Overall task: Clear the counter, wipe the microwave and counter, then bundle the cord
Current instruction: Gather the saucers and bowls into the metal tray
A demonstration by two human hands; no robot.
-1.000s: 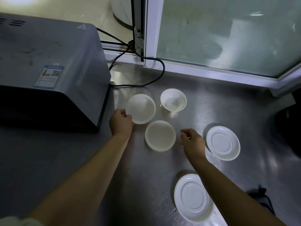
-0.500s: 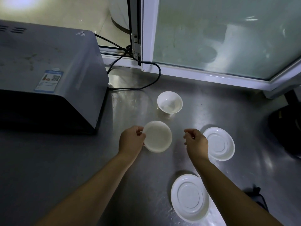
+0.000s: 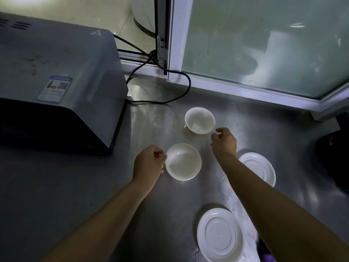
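A: Counter (image 3: 79, 186) first: steel, still carrying four white dishes to the right of the microwave (image 3: 56, 76). What does the person have hold of?

B: The left hand (image 3: 149, 163) pinches the left rim of the near bowl (image 3: 183, 161), thumb over the edge, fingers curled. From this view that may be two bowls nested; the picture does not settle it. The right hand (image 3: 223, 141) has its fingers curled just beside the rim of the far bowl (image 3: 200, 120), and whether it touches it cannot be told.

A: And the risks from here?

B: A one-sided pinch on a light bowl could let it tip or slip as it lifts. The right forearm crosses over the upturned plate (image 3: 264, 167); drawing that arm back low could drag it. The other plate (image 3: 220, 234) sits near the front, so a nudge might send it off the edge. The cord (image 3: 177, 91) loops loose behind the far bowl and could snag a dish pushed backward.

A: What differs from a second ago?

B: Then three bowls stood apart and the left hand held the one nearest the microwave. That bowl is gone from its spot, and the left hand is at the middle bowl. The right hand has moved from beside the middle bowl up to the far one.
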